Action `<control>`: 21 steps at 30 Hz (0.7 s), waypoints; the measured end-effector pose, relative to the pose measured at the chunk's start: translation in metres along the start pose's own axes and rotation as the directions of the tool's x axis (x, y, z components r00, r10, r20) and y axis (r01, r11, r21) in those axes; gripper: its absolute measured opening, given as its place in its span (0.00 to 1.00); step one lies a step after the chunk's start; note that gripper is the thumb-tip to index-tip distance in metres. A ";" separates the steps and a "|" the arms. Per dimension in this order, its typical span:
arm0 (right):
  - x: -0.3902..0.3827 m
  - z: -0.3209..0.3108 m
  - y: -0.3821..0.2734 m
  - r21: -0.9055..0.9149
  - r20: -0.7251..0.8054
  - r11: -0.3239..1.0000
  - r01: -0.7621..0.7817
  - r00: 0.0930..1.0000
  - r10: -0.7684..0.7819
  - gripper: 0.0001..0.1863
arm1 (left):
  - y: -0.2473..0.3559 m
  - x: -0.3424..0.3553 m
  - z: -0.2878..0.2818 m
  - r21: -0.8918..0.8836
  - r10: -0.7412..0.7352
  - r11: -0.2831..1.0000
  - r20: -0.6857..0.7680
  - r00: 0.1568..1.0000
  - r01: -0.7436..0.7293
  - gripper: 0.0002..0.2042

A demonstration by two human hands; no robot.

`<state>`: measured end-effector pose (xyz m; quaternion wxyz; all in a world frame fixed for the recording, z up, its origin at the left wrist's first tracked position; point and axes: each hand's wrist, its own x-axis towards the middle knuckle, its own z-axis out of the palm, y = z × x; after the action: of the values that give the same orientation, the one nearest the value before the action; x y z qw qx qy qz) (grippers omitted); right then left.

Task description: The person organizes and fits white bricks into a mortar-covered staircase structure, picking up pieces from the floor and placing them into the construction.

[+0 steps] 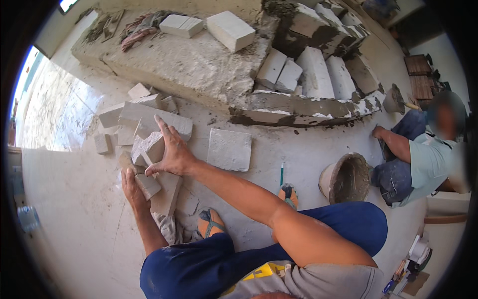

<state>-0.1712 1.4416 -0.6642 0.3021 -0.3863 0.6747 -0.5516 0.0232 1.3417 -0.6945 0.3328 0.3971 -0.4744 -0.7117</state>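
Right grip point(172, 152) spread flat, fingers splayed over pale grey broken concrete block chunk point(149, 147) atop rubble pile point(129, 117) on concrete floor point(74, 224). Left grip point(132, 189) curled around smaller wedge-shaped grey fragment point(148, 185), just below. Flat square grey slab point(229, 149) lies near. Mortar-caked bucket point(346, 177) well apart, beside a crouching person point(423, 159).

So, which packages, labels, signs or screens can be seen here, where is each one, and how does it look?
Small boxes: floor, lower right corner, a loose heap, white and dark; too small to tell more.
Printed patch: on the person's grey shirt, bottom edge, yellow.
No signs or screens show near the left hand, right hand or pale blocks.
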 end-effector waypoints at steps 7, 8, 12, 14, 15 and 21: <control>-0.010 0.028 0.042 -0.204 0.074 0.944 0.260 0.965 -0.250 0.69 | -0.019 0.018 -0.007 -0.187 -0.104 0.974 0.144 0.984 0.130 0.24; -0.013 0.033 0.042 -0.169 0.108 0.957 0.235 0.970 -0.219 0.69 | -0.018 0.017 -0.008 -0.172 -0.068 0.980 0.159 0.985 0.096 0.25; -0.009 0.019 0.029 -0.072 0.177 0.983 0.166 0.972 -0.152 0.70 | -0.011 0.023 -0.024 -0.026 -0.009 1.000 0.146 0.989 0.013 0.27; -0.014 0.004 0.015 -0.112 0.161 0.987 0.113 0.983 -0.094 0.70 | -0.002 0.019 -0.002 0.042 0.048 0.998 0.130 0.990 -0.054 0.27; -0.020 0.005 0.020 -0.119 0.109 0.983 0.141 0.986 -0.128 0.69 | -0.003 0.017 0.007 0.034 0.068 0.997 0.146 0.987 -0.073 0.26; -0.023 0.020 0.044 -0.058 0.002 0.982 0.181 0.983 -0.181 0.67 | 0.001 0.013 0.017 0.054 0.080 0.995 0.117 0.990 -0.086 0.26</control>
<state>-0.1505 1.4554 -0.7118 0.2381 -0.4536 0.6528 -0.5580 0.0029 1.3375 -0.6926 0.3225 0.3452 -0.5297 -0.7044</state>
